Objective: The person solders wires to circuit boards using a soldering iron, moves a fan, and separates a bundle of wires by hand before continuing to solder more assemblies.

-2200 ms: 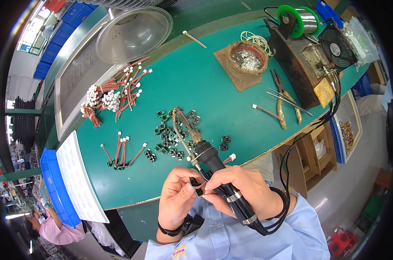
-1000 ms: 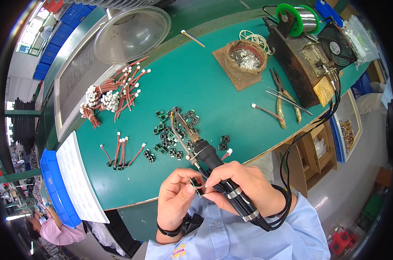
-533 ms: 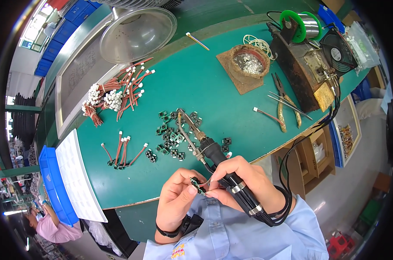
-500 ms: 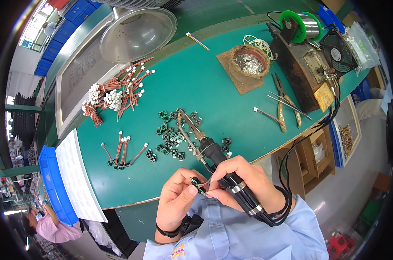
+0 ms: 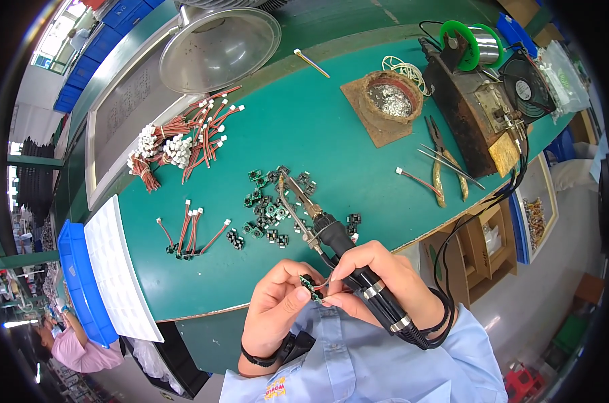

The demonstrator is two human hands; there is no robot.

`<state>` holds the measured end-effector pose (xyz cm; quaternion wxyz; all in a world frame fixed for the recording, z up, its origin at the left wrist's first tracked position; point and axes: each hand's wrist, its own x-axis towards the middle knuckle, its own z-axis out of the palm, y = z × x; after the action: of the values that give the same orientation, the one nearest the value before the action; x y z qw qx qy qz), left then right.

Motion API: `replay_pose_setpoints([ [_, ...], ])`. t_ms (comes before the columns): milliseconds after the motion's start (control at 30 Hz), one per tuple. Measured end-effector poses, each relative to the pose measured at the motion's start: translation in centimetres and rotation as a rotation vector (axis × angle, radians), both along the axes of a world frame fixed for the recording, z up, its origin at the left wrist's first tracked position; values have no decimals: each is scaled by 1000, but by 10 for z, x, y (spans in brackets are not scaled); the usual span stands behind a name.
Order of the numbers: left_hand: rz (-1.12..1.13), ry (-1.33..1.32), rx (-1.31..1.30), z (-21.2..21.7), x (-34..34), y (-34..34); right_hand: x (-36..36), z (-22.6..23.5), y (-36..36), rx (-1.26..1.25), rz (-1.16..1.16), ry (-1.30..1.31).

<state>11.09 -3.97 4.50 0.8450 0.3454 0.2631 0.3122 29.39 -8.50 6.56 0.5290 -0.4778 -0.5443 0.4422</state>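
While pinching a small green circuit board (image 5: 310,287) between thumb and fingertips of the left hand (image 5: 274,310), by the middle of the worktop's (image 5: 358,148) near edge, seems to keep only a narrow hold; could let it twist or drop past that edge if pressing unevenly. Has the right hand (image 5: 392,282) wrapped round a soldering iron (image 5: 334,236), fingers closed over the black handle, with thumb and fingertip also brought together at a thin wire (image 5: 325,285) beside the board. Doing both at once, might tug the wire askew by rolling the handle. Hard to tell whether touching wire to board or stopping just short. Points the metal barrel (image 5: 306,202) away, toward the far edge, over or against the pile of boards (image 5: 271,210) near the worktop's middle; cannot tell which. Might scorch or shove those boards by dipping the wrist. Trails black cables (image 5: 445,247) from the handle toward the worktop's right end; could snag them on the near edge and jerk the iron.
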Motion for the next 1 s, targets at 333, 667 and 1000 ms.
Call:
replay_pose_setpoints([
  [333,10,13,4,0,2,1,3,-1,1,2,-5,-17],
  [667,95,157,184,13,16,14,9,0,12,106,-197,-182],
  [1000,291,244,262,4,20,77,11,-20,1,150,-580,36],
])
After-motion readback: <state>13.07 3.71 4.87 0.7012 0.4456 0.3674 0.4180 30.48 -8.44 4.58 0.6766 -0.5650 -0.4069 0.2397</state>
